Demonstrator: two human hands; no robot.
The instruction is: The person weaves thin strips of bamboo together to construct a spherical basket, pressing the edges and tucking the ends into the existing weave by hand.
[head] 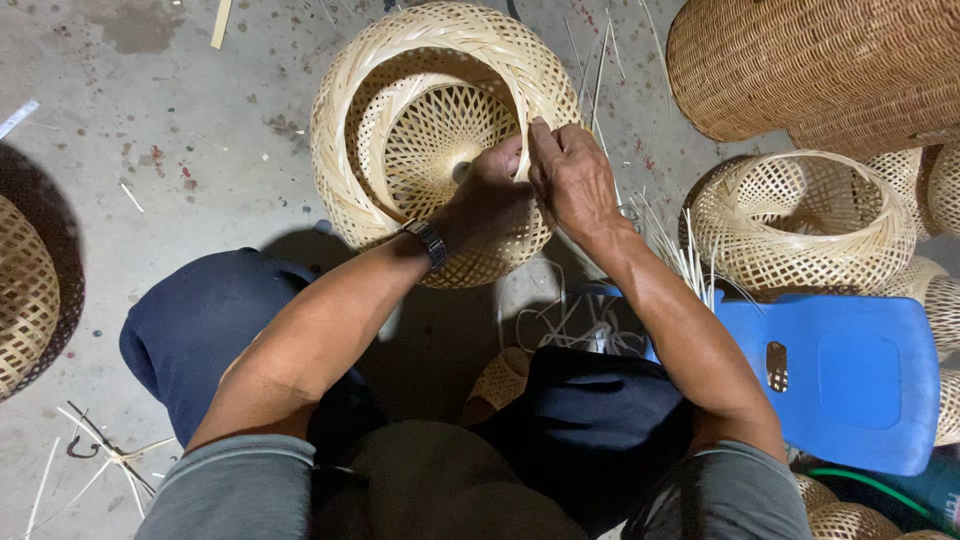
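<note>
Two hands are working at the right rim of a pale woven basket (pixel 440 140) lying on its side on the concrete floor (pixel 200 120), its mouth facing the person, just beyond their knees. The left hand (pixel 495 175), a watch (pixel 428 243) on its wrist, is reaching into the mouth and bracing the rim from inside; its fingers are curled, though what they are gripping is hidden. The right hand (pixel 570 175) is pressing from outside, thumb and forefinger pinching what looks like a thin strip at the rim's edge. To do this well, I judge the inner hand should be holding the rim steady while the outer one is drawing the strip snug and flat against the braided border, without kinking it. Loose strips (pixel 680 250) are lying to the right, beside a blue stool (pixel 850 380). Another open-weave basket (pixel 800 225) is sitting further right, a darker, tighter one (pixel 810 65) at far right, and a further one (pixel 25 290) at the left edge.
</note>
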